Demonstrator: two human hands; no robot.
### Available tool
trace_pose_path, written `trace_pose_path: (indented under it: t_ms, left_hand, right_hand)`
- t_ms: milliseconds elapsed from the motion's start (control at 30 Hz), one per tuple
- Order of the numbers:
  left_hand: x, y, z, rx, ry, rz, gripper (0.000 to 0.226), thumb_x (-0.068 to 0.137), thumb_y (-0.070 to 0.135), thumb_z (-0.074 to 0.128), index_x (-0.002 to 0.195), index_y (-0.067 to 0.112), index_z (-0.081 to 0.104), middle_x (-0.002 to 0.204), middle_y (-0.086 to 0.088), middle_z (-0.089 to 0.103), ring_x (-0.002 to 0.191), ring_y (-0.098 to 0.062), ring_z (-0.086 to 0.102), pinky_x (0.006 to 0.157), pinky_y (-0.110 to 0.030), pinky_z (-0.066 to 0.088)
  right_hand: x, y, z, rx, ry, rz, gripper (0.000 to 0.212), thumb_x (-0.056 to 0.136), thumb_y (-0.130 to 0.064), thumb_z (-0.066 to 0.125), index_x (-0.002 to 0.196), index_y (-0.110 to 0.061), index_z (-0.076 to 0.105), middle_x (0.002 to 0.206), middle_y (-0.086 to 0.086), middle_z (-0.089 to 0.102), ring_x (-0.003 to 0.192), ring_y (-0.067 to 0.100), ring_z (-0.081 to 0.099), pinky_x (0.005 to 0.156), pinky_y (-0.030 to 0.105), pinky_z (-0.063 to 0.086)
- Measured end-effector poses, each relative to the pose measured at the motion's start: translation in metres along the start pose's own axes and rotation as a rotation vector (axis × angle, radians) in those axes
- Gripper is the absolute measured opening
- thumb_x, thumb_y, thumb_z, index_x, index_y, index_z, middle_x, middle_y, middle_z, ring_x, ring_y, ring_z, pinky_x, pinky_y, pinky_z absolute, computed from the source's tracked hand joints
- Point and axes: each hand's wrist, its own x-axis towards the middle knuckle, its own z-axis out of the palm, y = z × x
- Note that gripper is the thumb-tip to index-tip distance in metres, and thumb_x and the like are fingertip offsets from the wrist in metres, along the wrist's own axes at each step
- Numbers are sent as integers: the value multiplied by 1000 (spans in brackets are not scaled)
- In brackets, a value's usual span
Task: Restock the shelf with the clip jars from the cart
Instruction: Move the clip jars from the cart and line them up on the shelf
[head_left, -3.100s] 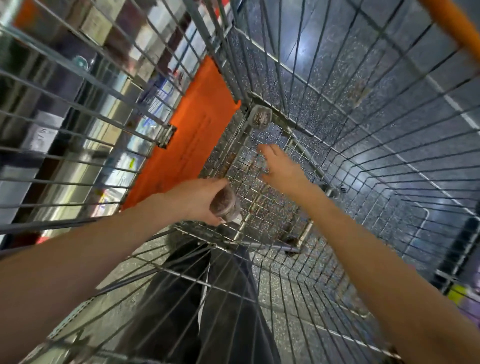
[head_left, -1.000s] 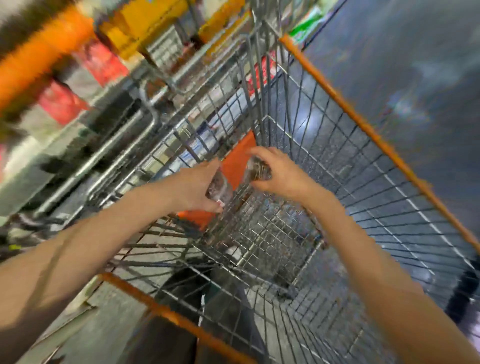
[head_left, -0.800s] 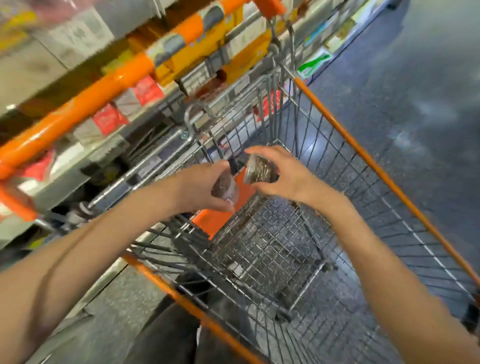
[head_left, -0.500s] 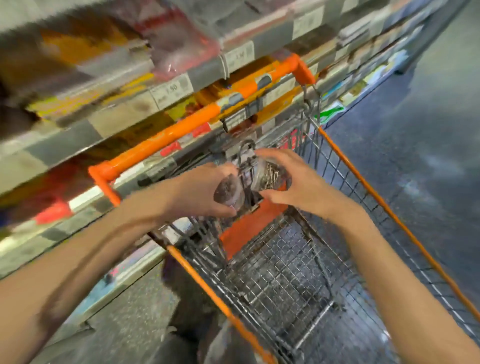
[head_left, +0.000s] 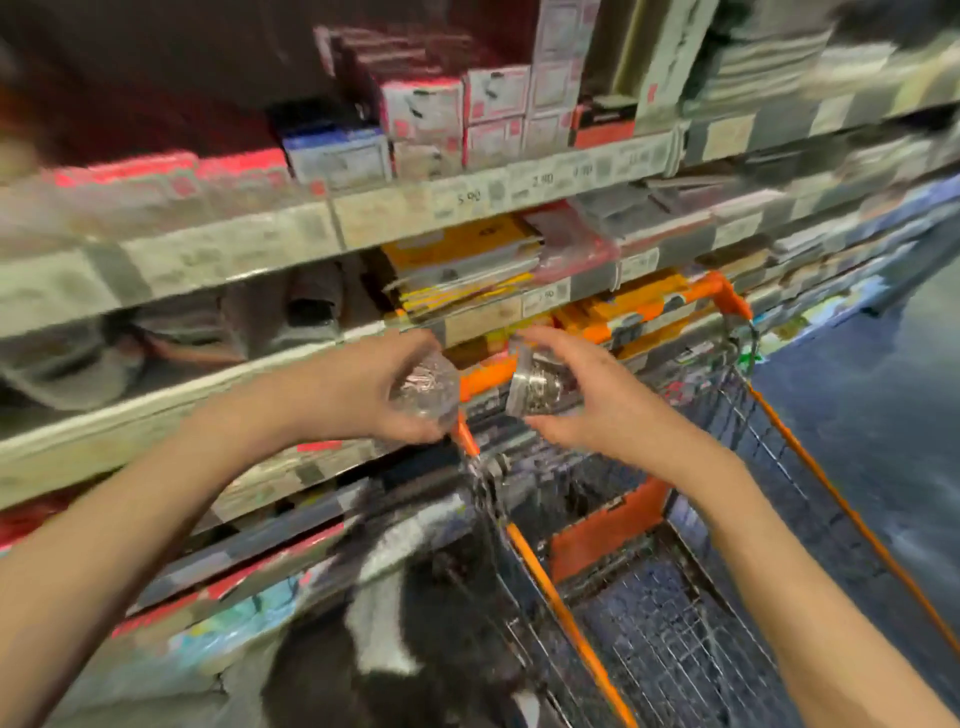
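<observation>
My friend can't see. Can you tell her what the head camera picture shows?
Two hands each hold a small clear jar of clips: the left hand one jar, the right hand another jar. They are raised before blurry store shelves, above an orange-trimmed wire cart.
</observation>
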Motion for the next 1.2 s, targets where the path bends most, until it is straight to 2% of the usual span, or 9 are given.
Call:
trace_pose_path:
  t_ms: [200,333,433,567,733,867,1000,1100,1200]
  left_hand:
    - [-75,-32,-57,29,6,-179,72,67,53,75,125,22,46,113,10,55,102,-10,53,83,-22,42]
    - [-118,-45,-92,54,55,-208,69,67,51,76,122,22,46,106,13,54,97,-7,53,77,-16,39]
    - [-147,-50,-115,107,98,-235,67,67,51,76,119,22,46,90,16,50,81,-4,49,67,-9,37]
    - [-175,-52,-140,144,138,-261,70,67,52,76,123,23,45,91,13,49,78,-5,45,66,-6,36]
    - [-196,-46,-170,143,147,-310,75,60,65,71,122,34,42,100,7,58,83,-5,52,76,-24,45]
    - [-207,-40,-194,147,205,-337,79,55,70,68,120,34,43,100,4,60,87,-7,55,82,-28,46]
    - [-214,-34,-216,132,252,-373,86,49,80,67,120,39,42,112,6,60,101,-12,55,90,-36,46]
    - [-217,-30,-231,152,303,-396,80,55,72,65,123,35,43,111,12,57,97,-4,53,87,-25,46]
    - [-218,-25,-245,166,383,-391,80,50,72,61,119,35,45,98,25,50,87,7,50,71,-6,38]
  right_hand:
    - [32,-80,11,-95,-52,-149,67,81,-28,71,137,-38,37,134,-10,43,125,7,38,105,28,35]
    - [49,-131,16,-129,-95,-222,66,82,-32,70,136,-45,34,131,-14,43,122,0,38,104,25,35]
    - [59,-167,15,-166,-107,-286,65,82,-31,70,137,-42,35,132,-16,42,123,-3,37,103,18,31]
    - [67,-207,10,-184,-75,-387,65,80,-33,71,136,-39,39,136,-19,43,126,-4,38,108,24,32]
    - [73,-245,-5,-227,-109,-452,62,80,-37,70,133,-44,38,132,-18,44,122,-4,39,103,20,33]
    - [83,-262,-18,-258,-87,-502,62,77,-37,72,129,-46,40,124,-13,49,112,-3,44,96,19,37]
    - [95,-277,-32,-279,-79,-580,64,75,-36,75,129,-42,43,126,-11,51,117,-2,45,99,19,36]
    - [103,-290,-42,-290,-70,-619,62,74,-44,72,126,-50,39,128,-21,47,117,-7,43,101,22,37]
    - [108,-301,-51,-310,-49,-659,61,74,-49,69,126,-54,36,127,-29,44,115,-10,42,99,20,38]
